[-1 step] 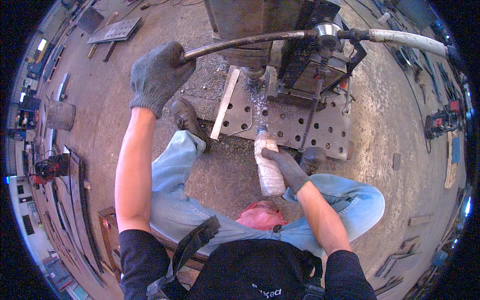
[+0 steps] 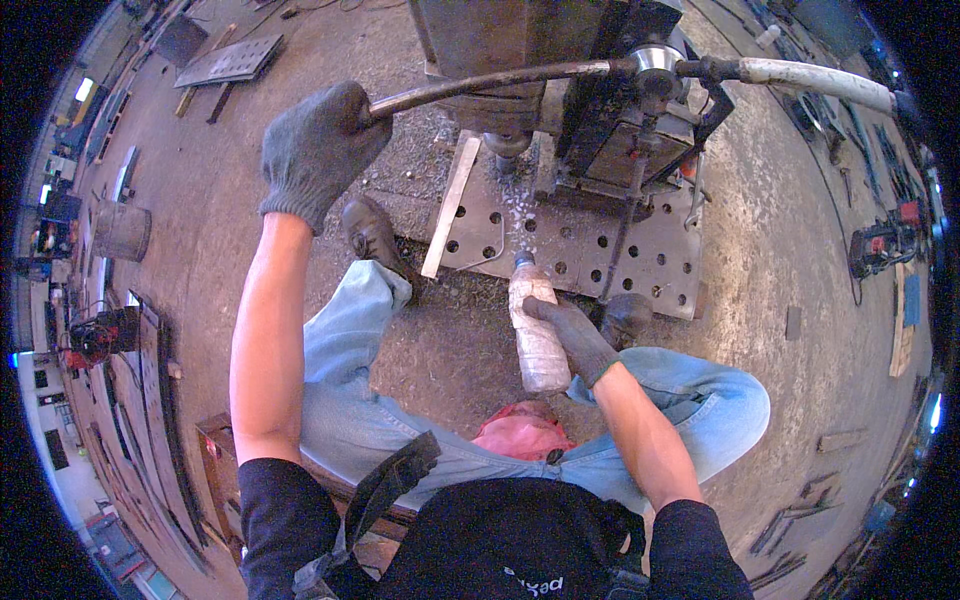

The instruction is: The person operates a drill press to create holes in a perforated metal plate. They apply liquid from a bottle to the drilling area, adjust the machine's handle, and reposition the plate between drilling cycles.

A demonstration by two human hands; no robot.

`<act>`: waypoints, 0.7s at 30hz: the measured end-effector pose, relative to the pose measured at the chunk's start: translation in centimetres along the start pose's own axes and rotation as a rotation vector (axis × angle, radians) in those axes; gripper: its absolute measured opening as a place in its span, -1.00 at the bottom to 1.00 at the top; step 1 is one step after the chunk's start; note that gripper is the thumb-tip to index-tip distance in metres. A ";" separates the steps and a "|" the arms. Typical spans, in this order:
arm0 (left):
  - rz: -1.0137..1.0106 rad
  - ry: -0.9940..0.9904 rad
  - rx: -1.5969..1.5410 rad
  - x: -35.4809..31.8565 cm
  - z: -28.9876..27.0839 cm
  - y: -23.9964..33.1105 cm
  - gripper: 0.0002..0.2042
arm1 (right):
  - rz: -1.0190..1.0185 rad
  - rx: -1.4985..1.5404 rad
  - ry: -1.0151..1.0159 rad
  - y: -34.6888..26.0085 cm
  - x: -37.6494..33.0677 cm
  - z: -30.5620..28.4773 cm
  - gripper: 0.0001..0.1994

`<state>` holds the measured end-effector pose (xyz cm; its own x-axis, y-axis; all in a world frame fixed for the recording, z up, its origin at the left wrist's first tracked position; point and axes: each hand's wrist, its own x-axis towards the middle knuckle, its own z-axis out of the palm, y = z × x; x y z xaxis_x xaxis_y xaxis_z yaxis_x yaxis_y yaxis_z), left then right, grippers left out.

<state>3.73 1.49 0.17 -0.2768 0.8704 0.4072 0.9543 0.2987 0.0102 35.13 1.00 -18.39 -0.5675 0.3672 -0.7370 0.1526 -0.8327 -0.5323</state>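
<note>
My left hand (image 2: pixel 328 150), in a grey knit glove, is closed around the end of a long metal lever (image 2: pixel 480 86) that runs right to a round hub (image 2: pixel 657 64). My right hand (image 2: pixel 572 338), also gloved, wraps a cloudy plastic bottle (image 2: pixel 541 345). The bottle tilts with its dark cap (image 2: pixel 523 258) toward the drilling machine (image 2: pixel 500 45). Under its spindle (image 2: pixel 506 145) lies a steel plate (image 2: pixel 575 245) with many round holes. Pale shavings (image 2: pixel 520 210) are scattered on the plate between cap and spindle.
A light flat bar (image 2: pixel 452 208) lies across the plate's left edge, near a bent thin rod (image 2: pixel 490 255). My boots (image 2: pixel 372 235) flank the plate. A red object (image 2: pixel 522 432) sits between my legs. A bucket (image 2: pixel 122 231) and long steel pieces (image 2: pixel 150 400) stand at left.
</note>
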 end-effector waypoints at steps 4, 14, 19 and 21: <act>-0.009 -0.003 0.002 0.1 0.0 0.3 -0.69 | 0.013 -0.031 0.050 0.0 0.2 -0.2 -0.66; -0.015 -0.005 0.033 0.1 0.2 0.0 -0.68 | -0.047 0.004 0.035 -0.2 -0.1 0.4 -0.70; -0.014 -0.009 0.007 0.1 0.2 0.2 -0.67 | -0.030 -0.012 0.042 0.2 0.7 -0.3 -0.69; -0.020 -0.018 0.012 0.0 0.1 0.0 -0.67 | -0.011 0.001 0.055 -0.2 0.2 0.2 -0.69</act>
<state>3.74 1.57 0.05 -0.2980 0.8710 0.3906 0.9472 0.3206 0.0076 34.86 1.16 -18.30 -0.5235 0.3986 -0.7531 0.1458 -0.8289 -0.5400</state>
